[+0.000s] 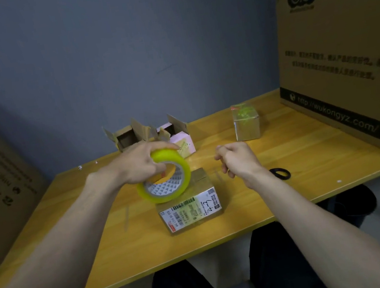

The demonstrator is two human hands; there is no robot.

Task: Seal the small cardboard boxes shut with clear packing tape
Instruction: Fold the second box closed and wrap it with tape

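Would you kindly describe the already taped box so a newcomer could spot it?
Start at the huge printed carton on the yellow table's right side. Just left of it stands a small sealed box, alone. Unlike the open-flapped boxes further left, it is closed and wrapped in glossy tape.

Dim, even indoor light, soft shadows, slight overall blur, and wide-angle bending at the edges.

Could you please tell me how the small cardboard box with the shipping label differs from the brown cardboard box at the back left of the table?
The labelled small cardboard box has its top flaps folded down; the brown cardboard box at the back left stands open with flaps raised. The labelled box sits near the front edge, under the yellowish tape roll in the left hand; the open box stands by the wall, untouched. Both rest on the yellow wooden table.
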